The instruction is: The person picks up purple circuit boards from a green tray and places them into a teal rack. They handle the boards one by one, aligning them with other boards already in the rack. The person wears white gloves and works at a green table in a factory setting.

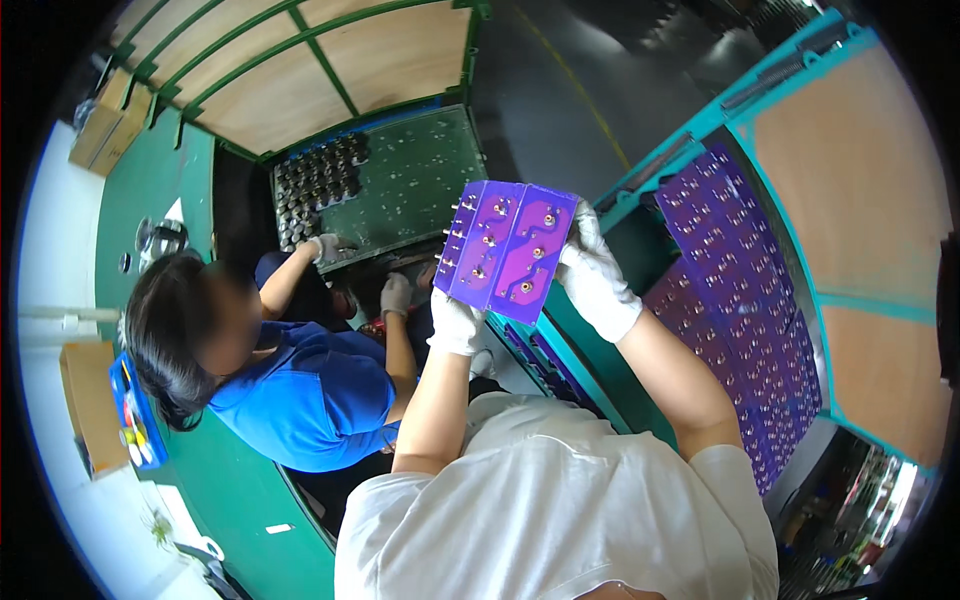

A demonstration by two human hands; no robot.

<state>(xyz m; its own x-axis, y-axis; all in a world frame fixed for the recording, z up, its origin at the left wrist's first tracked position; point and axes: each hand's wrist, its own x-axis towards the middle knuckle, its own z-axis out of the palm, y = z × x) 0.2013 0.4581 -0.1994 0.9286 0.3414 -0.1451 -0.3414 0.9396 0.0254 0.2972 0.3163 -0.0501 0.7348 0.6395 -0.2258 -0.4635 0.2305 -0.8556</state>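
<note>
I hold a purple rectangular circuit board (510, 248) with small metal studs up in front of me, tilted. My left hand (456, 322), in a white glove, grips its lower left edge. My right hand (594, 276), also white-gloved, grips its right edge. Both hands are closed on the board, above the teal rack edge (560, 345).
To the right, a large tray of purple boards (745, 300) lies in a teal frame. Left of me sits a co-worker in a blue shirt (300, 395), gloved hands on a dark green board (410, 180) with black parts. Wooden shelves (300, 70) stand behind.
</note>
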